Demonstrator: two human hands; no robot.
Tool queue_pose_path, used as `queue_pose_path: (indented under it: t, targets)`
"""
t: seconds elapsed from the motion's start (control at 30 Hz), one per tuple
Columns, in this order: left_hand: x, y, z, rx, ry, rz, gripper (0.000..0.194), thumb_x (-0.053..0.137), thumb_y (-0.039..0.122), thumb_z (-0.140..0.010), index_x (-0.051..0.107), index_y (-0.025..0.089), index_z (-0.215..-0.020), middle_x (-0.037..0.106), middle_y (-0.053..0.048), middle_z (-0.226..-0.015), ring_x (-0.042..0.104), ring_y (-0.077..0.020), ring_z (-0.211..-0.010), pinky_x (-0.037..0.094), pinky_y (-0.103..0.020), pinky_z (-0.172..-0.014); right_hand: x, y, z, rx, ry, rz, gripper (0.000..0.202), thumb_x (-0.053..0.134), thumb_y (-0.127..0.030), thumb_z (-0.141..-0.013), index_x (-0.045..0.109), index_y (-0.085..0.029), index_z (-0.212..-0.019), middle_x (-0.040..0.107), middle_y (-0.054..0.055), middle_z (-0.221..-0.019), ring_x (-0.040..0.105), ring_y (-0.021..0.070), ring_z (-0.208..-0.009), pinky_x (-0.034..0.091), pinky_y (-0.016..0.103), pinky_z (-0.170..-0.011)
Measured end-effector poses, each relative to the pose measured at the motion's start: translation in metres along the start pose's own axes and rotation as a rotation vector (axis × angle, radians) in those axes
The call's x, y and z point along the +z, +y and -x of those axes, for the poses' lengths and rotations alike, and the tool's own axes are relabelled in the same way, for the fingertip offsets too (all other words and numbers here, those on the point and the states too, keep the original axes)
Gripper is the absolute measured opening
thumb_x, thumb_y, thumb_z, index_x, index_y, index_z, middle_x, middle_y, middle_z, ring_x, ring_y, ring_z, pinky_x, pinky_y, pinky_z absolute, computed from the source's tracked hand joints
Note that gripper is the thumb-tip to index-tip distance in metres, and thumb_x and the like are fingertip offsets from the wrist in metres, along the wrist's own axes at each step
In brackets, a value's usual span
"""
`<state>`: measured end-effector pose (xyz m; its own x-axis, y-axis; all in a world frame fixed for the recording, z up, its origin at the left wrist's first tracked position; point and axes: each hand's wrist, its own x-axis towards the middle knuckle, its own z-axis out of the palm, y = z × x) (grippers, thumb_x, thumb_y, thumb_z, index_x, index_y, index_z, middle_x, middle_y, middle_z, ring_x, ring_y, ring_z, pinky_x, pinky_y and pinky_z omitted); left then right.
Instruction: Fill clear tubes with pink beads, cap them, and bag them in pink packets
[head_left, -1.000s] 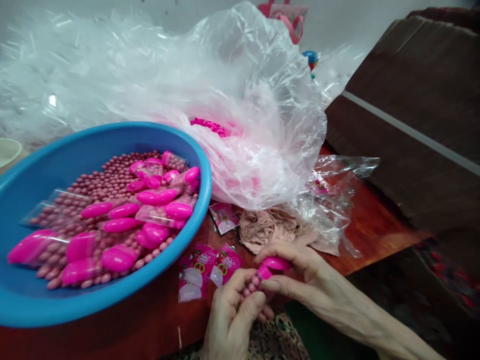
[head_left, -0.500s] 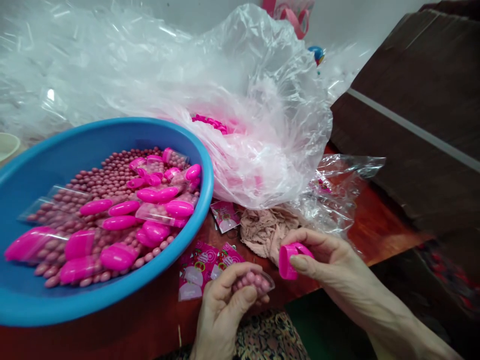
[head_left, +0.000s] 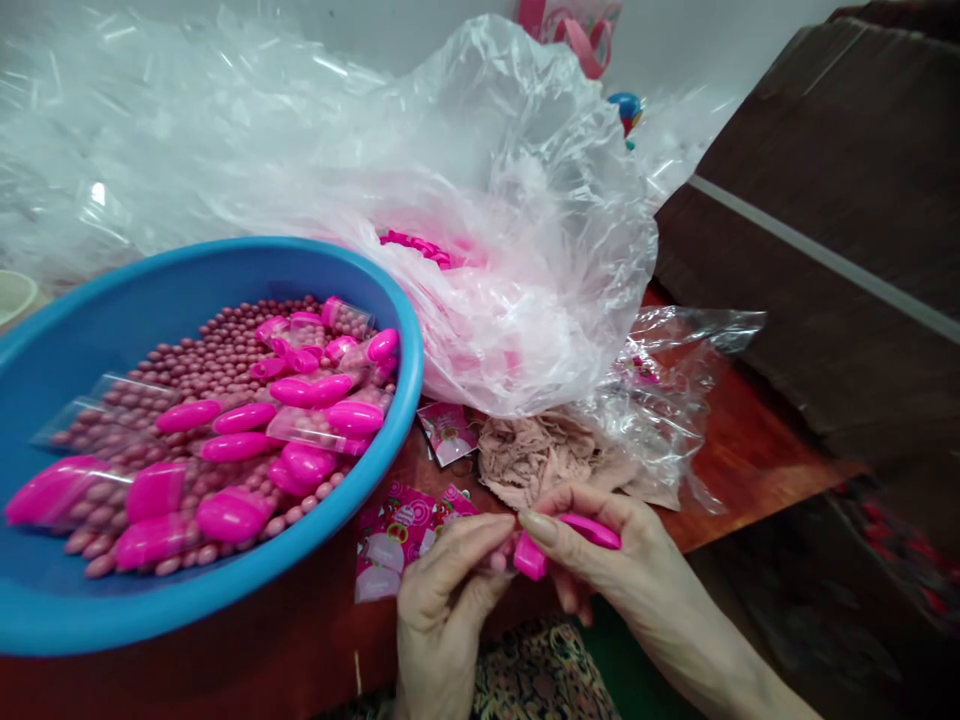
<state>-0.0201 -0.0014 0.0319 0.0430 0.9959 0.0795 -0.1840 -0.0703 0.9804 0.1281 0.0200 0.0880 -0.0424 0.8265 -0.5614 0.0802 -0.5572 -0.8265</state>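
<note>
Low in the middle of the view, my left hand (head_left: 450, 590) is closed round a clear container of pink balls (head_left: 501, 556), mostly hidden by the fingers. My right hand (head_left: 611, 550) pinches a bright pink plastic cap (head_left: 532, 556), which meets the container's end. Whether the cap sits on it cannot be made out. To the left, a blue basin (head_left: 411, 370) holds many dusty-pink balls (head_left: 187, 360) and several clear containers with pink caps (head_left: 234, 514). Printed pink cards (head_left: 397, 530) lie between the basin and my left hand.
A crumpled beige cloth (head_left: 525, 460) lies just behind my hands. Large clear plastic bags (head_left: 555, 250) fill the back, one with pink pieces inside. A dark brown box (head_left: 825, 200) stands at the right. The red table's edge (head_left: 765, 500) runs at the lower right.
My right hand has moved left with the pink cap, bringing it against the container in my left hand. More of the beige cloth shows now.
</note>
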Motion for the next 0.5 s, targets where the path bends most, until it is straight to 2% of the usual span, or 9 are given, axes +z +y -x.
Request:
queue_pose_path:
  t: [0.1,0.17,0.27,0.37,0.43,0.5]
  targets:
    - [0.002,-0.006,0.001,0.228,0.022,-0.172,0.04,0.061,0.002,-0.079,0.07,0.026,-0.109,0.074,-0.002,-0.1,0.065,-0.0149,-0.094,0.049,-0.021,-0.085,0.003,0.002,-0.002,0.02,-0.016,0.044,0.044,0.065,-0.058,-0.071,0.059,-0.015,-0.069,0.051,-0.006,-0.038,0.043,0.0027,-0.032,0.034,0.011,-0.033]
    - [0.003,-0.012,0.003,0.317,0.035,-0.253,0.046,0.058,-0.003,-0.078,0.067,0.024,-0.114,0.073,-0.006,-0.103,0.065,-0.0178,-0.097,0.049,-0.026,-0.087,0.005,0.003,-0.003,0.051,-0.033,0.022,0.047,0.065,-0.062,-0.069,0.057,-0.015,-0.067,0.05,-0.006,-0.036,0.042,0.0027,-0.03,0.034,0.011,-0.032]
    - [0.005,-0.02,0.009,0.384,0.096,-0.337,0.053,0.057,-0.006,-0.076,0.064,0.025,-0.118,0.072,-0.008,-0.106,0.064,-0.0226,-0.1,0.048,-0.035,-0.091,0.007,0.008,-0.004,0.105,-0.047,-0.038,0.052,0.063,-0.067,-0.066,0.054,-0.016,-0.066,0.051,-0.007,-0.041,0.045,0.0036,-0.03,0.037,0.012,-0.031]
    - [0.008,-0.026,0.014,0.399,0.126,-0.374,0.058,0.058,-0.008,-0.074,0.062,0.027,-0.12,0.072,-0.008,-0.107,0.064,-0.0245,-0.101,0.048,-0.037,-0.09,0.007,0.017,-0.002,0.151,-0.038,0.025,0.051,0.057,-0.067,-0.072,0.052,-0.017,-0.067,0.052,-0.005,-0.048,0.047,0.0057,-0.031,0.037,0.016,-0.03]
    - [0.009,-0.028,0.016,0.361,0.095,-0.333,0.06,0.057,-0.008,-0.075,0.061,0.029,-0.122,0.073,-0.006,-0.106,0.065,-0.0231,-0.098,0.049,-0.035,-0.088,0.006,0.021,-0.002,0.018,0.01,0.268,0.048,0.05,-0.062,-0.081,0.052,-0.018,-0.064,0.051,-0.003,-0.049,0.048,0.0076,-0.034,0.037,0.019,-0.034]
    - [0.011,-0.027,0.015,0.262,0.091,-0.239,0.055,0.059,-0.004,-0.076,0.064,0.031,-0.117,0.074,-0.003,-0.102,0.067,-0.0199,-0.092,0.05,-0.03,-0.085,0.004,0.019,-0.001,-0.262,0.046,0.59,0.048,0.04,-0.053,-0.09,0.053,-0.018,-0.06,0.051,0.0,-0.049,0.05,0.0104,-0.04,0.038,0.023,-0.04]
